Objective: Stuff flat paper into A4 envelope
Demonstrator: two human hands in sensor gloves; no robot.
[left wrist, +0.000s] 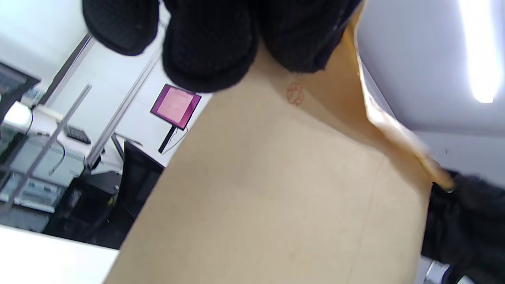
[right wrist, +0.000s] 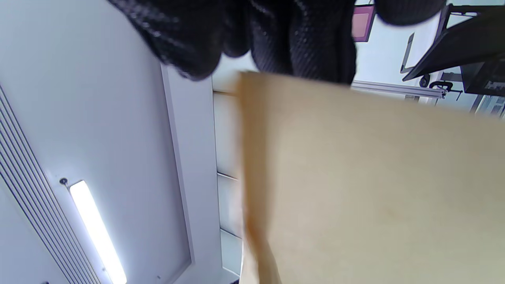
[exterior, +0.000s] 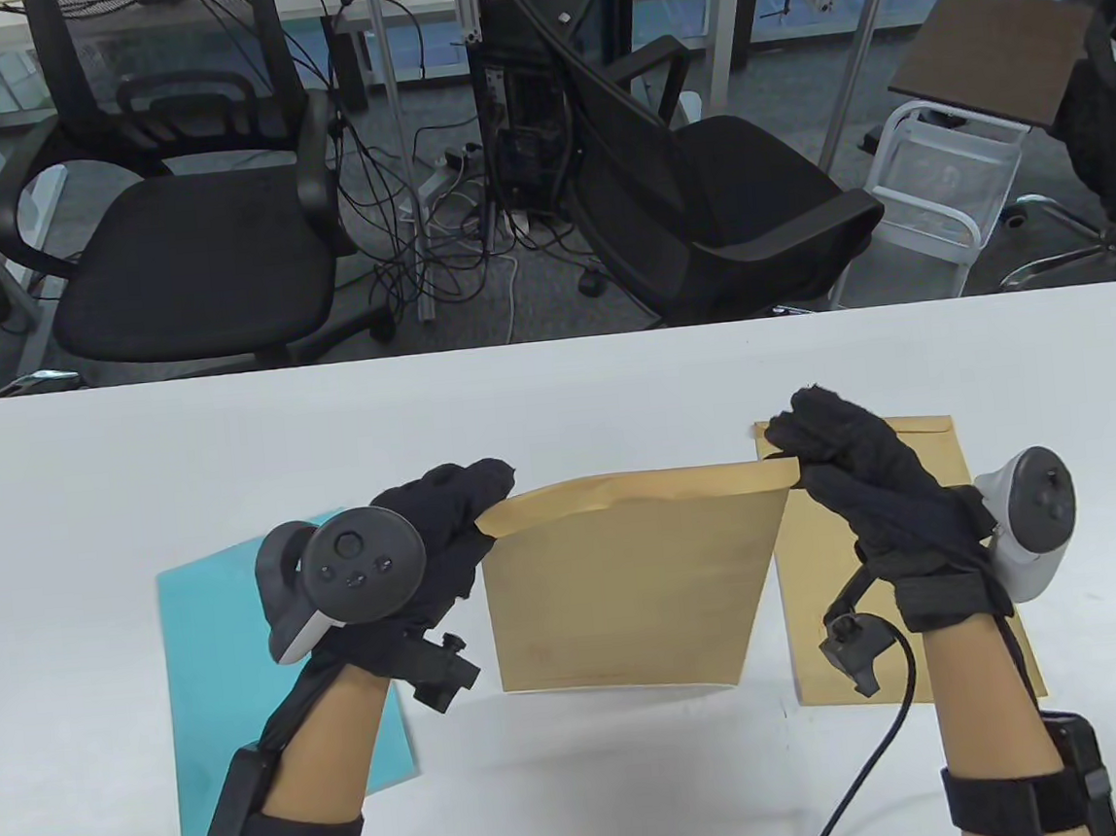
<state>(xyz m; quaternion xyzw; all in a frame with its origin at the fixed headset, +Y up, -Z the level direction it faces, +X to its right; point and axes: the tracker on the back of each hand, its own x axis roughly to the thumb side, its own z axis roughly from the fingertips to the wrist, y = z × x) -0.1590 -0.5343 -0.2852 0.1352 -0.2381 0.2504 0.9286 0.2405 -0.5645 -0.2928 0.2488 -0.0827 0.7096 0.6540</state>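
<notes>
Beyond the far edge of my white table (exterior: 555,379) I see two black mesh office chairs (exterior: 180,227): one at far left, another (exterior: 694,191) turned sideways near the middle. Between them stands a black computer tower (exterior: 516,109) amid tangled black cables (exterior: 426,244). Right of the chairs sits a white wire cart (exterior: 938,190), with a dark brown square side table (exterior: 994,48) behind it.

Matt brown paper envelope (exterior: 631,577)

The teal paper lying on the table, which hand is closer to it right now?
Left. The left hand hovers right above the teal paper's far right corner, pinching the held envelope. The right hand is across the table, gripping that envelope's other top corner.
</notes>
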